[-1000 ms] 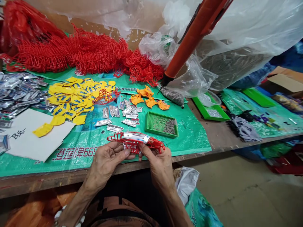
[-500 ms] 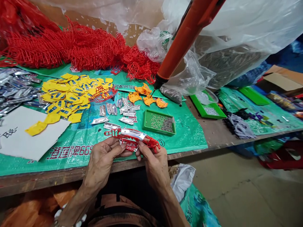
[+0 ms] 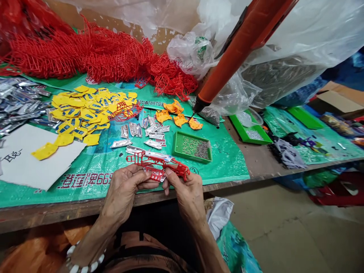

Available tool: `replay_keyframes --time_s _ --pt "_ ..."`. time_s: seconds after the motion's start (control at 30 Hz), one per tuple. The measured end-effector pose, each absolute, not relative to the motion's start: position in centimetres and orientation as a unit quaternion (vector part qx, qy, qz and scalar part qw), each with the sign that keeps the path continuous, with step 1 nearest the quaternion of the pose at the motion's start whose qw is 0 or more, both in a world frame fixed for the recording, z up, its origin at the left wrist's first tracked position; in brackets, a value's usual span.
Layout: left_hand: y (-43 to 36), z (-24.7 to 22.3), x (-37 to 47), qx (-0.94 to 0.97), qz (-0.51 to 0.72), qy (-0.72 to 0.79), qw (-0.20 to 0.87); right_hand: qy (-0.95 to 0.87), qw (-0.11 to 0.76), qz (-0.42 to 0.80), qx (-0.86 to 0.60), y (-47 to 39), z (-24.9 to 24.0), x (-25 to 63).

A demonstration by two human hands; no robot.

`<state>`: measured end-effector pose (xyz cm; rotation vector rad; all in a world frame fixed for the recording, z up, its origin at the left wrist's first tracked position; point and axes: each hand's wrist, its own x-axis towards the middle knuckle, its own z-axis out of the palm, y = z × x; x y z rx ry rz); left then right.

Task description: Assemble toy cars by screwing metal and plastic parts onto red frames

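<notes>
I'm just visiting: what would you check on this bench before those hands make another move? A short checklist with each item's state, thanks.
1. Left hand and right hand both on the red openwork plastic frame: ok.
2. Shiny silver strip along the frame's far side fastened firmly: cannot tell.
3. Small metal pieces inside the green perforated plastic tray: ok.
4. Long orange cylindrical tool clear of both hands: ok.
5. Tool's thin tip clear of the curved orange plastic pieces: cannot tell.

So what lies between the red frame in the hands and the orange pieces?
In the head view, loose silvery pieces and, to their right, a green tray lie between the red frame and orange pieces.
</notes>
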<state>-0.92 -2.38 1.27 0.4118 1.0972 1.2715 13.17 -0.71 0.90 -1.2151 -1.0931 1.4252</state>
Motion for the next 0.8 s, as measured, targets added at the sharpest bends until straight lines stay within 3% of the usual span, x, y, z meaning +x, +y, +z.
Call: replay_keyframes --time_s 0.43,0.7,0.8 --pt "-2.3 0.7 -0.1 0.244 0.588 0.504 0.584 -0.405 0.468 0.587 -0.522 -1.0 0.5 12.5" --pt "-2.8 0.9 0.1 0.308 0.547 0.527 0.574 -0.349 0.517 0.611 -0.487 0.0 0.8 13.2" --pt "-3.8 1.0 -0.2 0.383 0.520 0.625 0.438 -0.334 0.524 0.617 -0.483 0.4 1.3 13.8"
